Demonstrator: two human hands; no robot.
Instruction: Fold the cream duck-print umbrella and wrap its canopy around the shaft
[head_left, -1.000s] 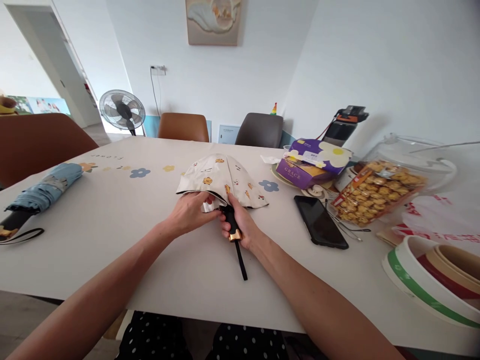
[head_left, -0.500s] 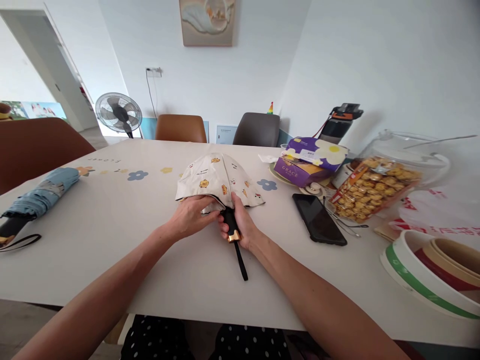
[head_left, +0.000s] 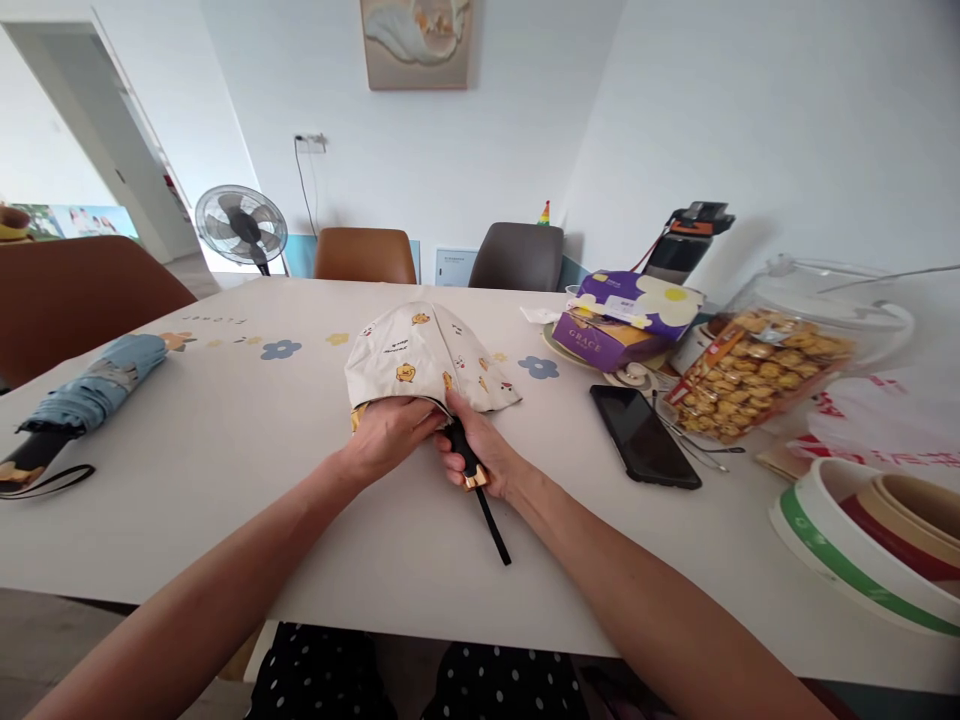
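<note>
Tucks the left grip [head_left: 386,435] under the edge of the cream umbrella [head_left: 420,350] at frame centre; cannot tell whether pinching cloth; probably light, soft, easily creased; clasps the black handle [head_left: 466,455] in the right grip [head_left: 489,450], likely stiffer and surest to hold.

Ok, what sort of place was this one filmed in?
Probably a home dining area: chairs around a flower-printed table, an electric fan behind, and a picture on the wall.
</note>
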